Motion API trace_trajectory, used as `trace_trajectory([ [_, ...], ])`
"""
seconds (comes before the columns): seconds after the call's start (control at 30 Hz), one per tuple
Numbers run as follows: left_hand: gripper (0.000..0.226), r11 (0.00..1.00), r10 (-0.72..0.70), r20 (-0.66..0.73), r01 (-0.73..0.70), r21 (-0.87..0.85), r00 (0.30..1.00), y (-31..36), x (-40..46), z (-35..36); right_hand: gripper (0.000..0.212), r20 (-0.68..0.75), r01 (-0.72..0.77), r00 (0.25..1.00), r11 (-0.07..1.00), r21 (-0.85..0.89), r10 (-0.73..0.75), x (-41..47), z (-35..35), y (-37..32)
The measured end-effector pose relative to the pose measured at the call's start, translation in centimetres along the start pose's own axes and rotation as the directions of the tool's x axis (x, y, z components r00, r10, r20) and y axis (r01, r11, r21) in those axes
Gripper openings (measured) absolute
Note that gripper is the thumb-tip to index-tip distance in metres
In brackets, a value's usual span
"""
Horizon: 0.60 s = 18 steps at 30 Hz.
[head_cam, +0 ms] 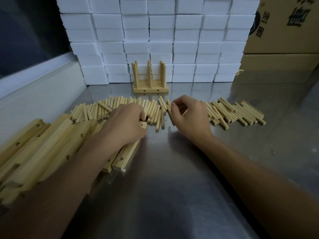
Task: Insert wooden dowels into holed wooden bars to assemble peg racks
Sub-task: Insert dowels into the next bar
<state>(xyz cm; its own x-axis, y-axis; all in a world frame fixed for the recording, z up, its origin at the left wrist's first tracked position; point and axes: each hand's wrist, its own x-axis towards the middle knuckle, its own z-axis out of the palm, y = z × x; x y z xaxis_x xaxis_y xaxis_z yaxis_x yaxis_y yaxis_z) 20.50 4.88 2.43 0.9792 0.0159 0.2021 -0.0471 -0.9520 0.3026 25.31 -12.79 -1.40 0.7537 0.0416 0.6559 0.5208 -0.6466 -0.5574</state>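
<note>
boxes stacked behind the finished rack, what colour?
White, plain, no print visible. The boxes show best in the head view, behind the rack.

Steel table [172, 195] — dowels [233, 111], holed bars [43, 149], assembled rack [150, 83], foam blocks [155, 40].

Dim room, light falling from overhead and ahead. The brushed steel tabletop [172, 187] shows soft grey glare near its middle. The stacked white foam blocks [155, 31] look brightest. Both forearms darken toward the bottom corners, slightly blurred. Straight edges bow outward from wide-angle distortion.
</note>
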Motion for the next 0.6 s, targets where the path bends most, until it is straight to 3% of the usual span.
trace_trajectory([
  [0.2,0.026,0.995,-0.032,0.001,0.032,0.094,0.999,-0.28,0.13,-0.06,0.013,0.014,-0.005,1.0,1.0,0.003,0.005,0.01,0.01,-0.02],
  [0.33,0.044,0.989,-0.068,0.042,0.062,0.132,0.997,0.07,-0.15,-0.07,0.013,0.014,-0.001,1.0,1.0,0.003,0.001,0.0,-0.02,-0.04],
  [0.6,0.031,0.998,-0.026,-0.024,0.027,0.051,0.999,0.56,-0.26,0.05,0.014,0.006,-0.004,1.0,1.0,0.002,0.004,0.03,0.01,0.0],
])
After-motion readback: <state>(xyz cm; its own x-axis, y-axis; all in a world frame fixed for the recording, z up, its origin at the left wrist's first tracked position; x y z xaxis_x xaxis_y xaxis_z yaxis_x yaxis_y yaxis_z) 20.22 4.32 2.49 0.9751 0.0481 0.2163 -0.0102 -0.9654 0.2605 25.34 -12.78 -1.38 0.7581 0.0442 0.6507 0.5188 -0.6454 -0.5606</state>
